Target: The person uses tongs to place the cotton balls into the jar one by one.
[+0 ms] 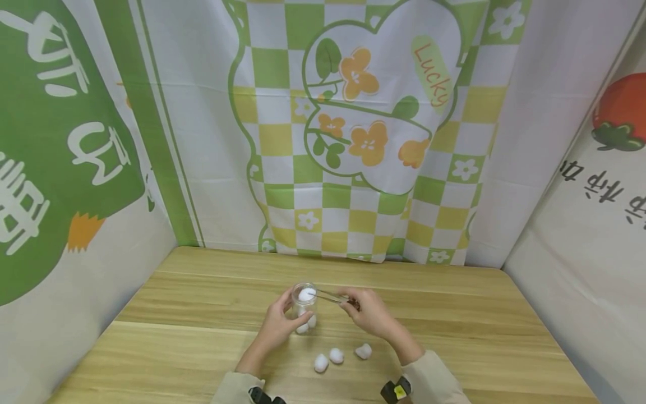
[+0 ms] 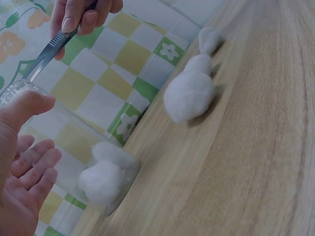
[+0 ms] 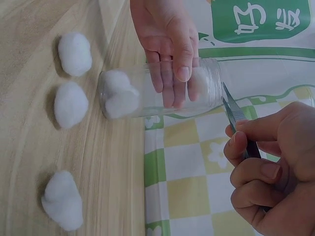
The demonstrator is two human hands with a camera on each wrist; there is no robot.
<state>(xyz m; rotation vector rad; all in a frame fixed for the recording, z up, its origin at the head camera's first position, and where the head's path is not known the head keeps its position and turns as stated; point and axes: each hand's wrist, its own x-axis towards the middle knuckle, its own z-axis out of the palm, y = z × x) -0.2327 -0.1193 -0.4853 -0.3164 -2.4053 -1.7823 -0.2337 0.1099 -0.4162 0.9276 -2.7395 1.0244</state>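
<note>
My left hand (image 1: 277, 324) holds a clear jar (image 1: 305, 310) that stands upright on the table, thumb on one side and fingers round the other. White cotton balls (image 3: 121, 101) lie at the jar's bottom. Another cotton ball (image 1: 307, 294) sits high inside, just under the rim. With thumb and fingers my right hand (image 1: 372, 315) grips a pair of metal tweezers (image 3: 238, 114). Their tips are at the jar's mouth, slightly apart in the right wrist view.
Three loose cotton balls lie on the wooden table (image 1: 202, 348) in front of the jar: a left one (image 1: 321, 363), a middle one (image 1: 336, 355) and a right one (image 1: 363, 351). A patterned cloth (image 1: 282, 224) hangs behind the table's far edge.
</note>
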